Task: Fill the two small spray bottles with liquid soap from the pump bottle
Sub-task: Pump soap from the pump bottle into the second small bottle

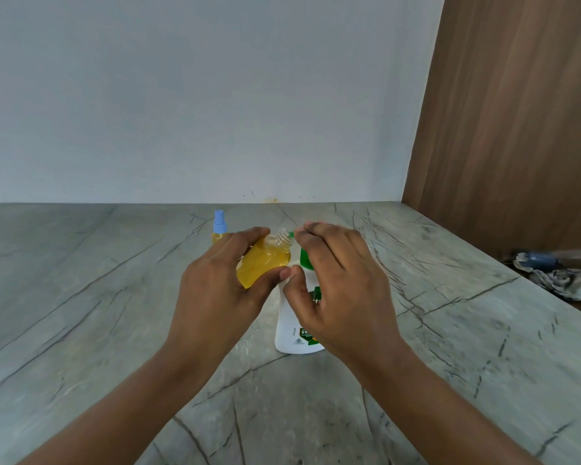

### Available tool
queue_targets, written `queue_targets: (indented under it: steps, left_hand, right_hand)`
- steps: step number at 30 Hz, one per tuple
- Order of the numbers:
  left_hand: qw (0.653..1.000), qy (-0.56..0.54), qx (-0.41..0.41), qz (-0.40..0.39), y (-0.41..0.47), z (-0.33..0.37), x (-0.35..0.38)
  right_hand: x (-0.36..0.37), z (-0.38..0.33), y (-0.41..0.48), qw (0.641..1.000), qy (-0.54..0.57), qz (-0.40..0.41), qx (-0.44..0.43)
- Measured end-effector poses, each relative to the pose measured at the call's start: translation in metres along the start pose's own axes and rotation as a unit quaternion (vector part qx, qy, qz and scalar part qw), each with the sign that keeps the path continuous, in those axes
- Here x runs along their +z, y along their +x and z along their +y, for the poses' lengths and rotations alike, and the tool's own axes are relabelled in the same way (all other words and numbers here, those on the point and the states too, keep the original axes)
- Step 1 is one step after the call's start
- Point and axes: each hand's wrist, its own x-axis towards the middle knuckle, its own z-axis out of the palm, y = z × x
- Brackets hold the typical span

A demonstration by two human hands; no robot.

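My left hand grips a small clear spray bottle full of yellow soap. It has no cap and is tilted, its open threaded neck pointing at the green pump head. The white pump bottle stands on the counter beneath my hands. Arched over the pump, my right hand has its fingertips above the pump head and its thumb near my left thumb. A second spray bottle, blue-capped and holding yellow liquid, stands behind my left hand.
The grey veined stone counter runs back to a pale wall. A wooden panel closes the right side. A crumpled cloth lies past the counter's right edge.
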Motion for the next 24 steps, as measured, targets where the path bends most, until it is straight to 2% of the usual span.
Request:
queue_targets:
  steps: [24]
  left_hand:
    - [0.999, -0.032, 0.004, 0.014, 0.003, 0.005, -0.001]
  right_hand:
    - [-0.006, -0.002, 0.008, 1.000, 0.003, -0.011, 0.014]
